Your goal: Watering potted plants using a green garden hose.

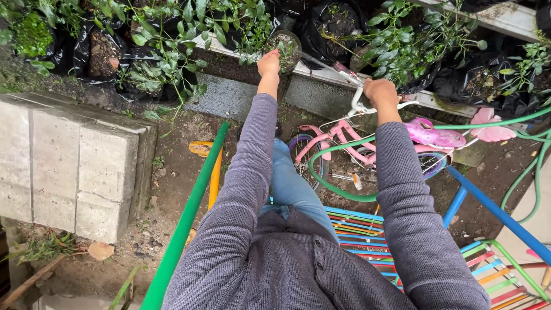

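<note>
The left hand (268,62) reaches straight ahead and up to a small round pot of soil with a seedling (285,50), fingers curled against its near left rim; the pot sits at the edge of a row of black bagged plants (338,26), tilted so its mouth faces the person. The right hand (380,92) is closed around shears (347,74), whose long axis runs up-left toward the pot, tips stopping just short of it. The left hand is nearer the pot.

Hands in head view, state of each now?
Left hand: fingers closed on the small plant pot.
Right hand: closed around a tool handle.
</note>
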